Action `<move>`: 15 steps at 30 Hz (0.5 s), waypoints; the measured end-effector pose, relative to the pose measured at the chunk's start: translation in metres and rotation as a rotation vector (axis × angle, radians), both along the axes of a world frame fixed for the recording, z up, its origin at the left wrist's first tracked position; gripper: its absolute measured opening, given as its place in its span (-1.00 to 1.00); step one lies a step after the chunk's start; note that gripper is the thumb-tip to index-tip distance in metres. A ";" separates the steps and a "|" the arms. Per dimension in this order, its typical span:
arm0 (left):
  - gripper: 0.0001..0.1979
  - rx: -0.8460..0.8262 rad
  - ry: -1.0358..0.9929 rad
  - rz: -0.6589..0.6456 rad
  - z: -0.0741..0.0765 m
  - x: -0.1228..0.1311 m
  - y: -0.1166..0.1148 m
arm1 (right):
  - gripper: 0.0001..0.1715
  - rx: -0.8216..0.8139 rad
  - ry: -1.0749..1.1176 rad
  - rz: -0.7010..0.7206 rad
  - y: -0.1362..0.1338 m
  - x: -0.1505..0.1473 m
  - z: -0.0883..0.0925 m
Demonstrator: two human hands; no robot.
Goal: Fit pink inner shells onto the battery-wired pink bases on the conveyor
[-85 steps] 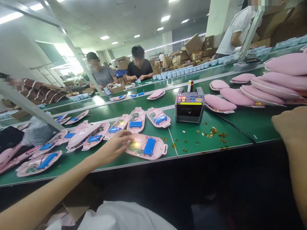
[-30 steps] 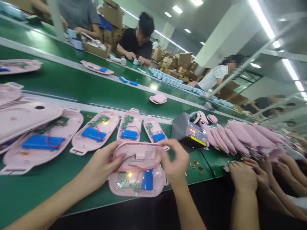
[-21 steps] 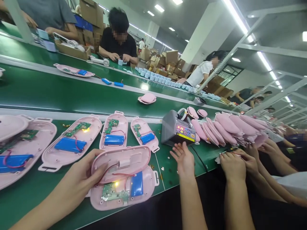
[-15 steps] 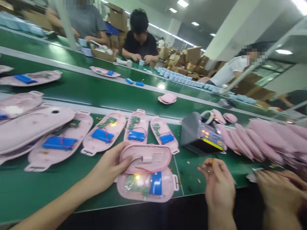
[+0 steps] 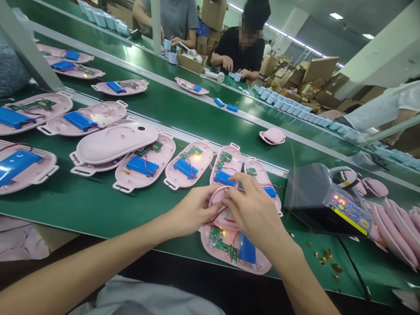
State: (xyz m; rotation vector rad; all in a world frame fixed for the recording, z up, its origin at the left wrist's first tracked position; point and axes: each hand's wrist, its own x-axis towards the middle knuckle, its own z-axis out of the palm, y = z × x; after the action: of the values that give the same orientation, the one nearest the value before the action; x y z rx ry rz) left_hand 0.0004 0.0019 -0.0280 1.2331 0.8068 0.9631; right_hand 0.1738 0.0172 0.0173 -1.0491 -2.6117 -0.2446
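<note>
My left hand [image 5: 197,211] grips the left edge of a small pink shell [image 5: 216,199], thumb inside it. The shell is tilted up over a larger pink housing [image 5: 205,249], which holds a green circuit board [image 5: 223,245], a lit yellow light and a blue battery [image 5: 248,248]. Over the shell's inner face is my right hand [image 5: 254,208], fingers bent and drawn together; whatever its fingertips hold is hidden. Red wires run between shell and housing.
Several open pink housings [image 5: 146,166] with blue batteries line the green table [image 5: 138,210]. A grey tape dispenser [image 5: 308,192] stands right, amber tape scraps [image 5: 336,267] before it. Pink shells [image 5: 393,227] are stacked far right. People work across the conveyor [image 5: 183,113].
The view has swung left and down. My right hand has moved from beside the tape dispenser to the small shell, which my left hand still holds. The neighbouring hands at the right have left view.
</note>
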 end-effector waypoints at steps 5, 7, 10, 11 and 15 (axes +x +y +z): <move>-0.72 0.011 0.029 0.042 -0.002 -0.002 -0.003 | -0.64 -0.022 0.220 -0.216 0.009 0.007 -0.001; -0.72 0.047 0.074 0.075 -0.002 -0.003 -0.004 | -0.61 -0.292 0.309 -0.295 0.018 0.020 0.002; -0.74 0.125 0.147 0.130 0.001 -0.003 -0.004 | -0.75 -0.605 0.336 -0.189 0.027 0.038 0.006; -0.74 0.134 0.147 0.133 0.003 -0.003 -0.003 | -0.77 -0.605 0.348 -0.159 0.029 0.042 0.008; -0.76 0.169 0.137 0.081 0.011 -0.003 -0.004 | -0.88 -0.448 0.441 -0.136 0.018 0.043 0.012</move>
State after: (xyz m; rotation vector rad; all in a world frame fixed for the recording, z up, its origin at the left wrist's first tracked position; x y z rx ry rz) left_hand -0.0028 -0.0018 -0.0167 1.4334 0.9025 1.0372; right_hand 0.2167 0.0352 0.0294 -1.2517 -2.2369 0.5107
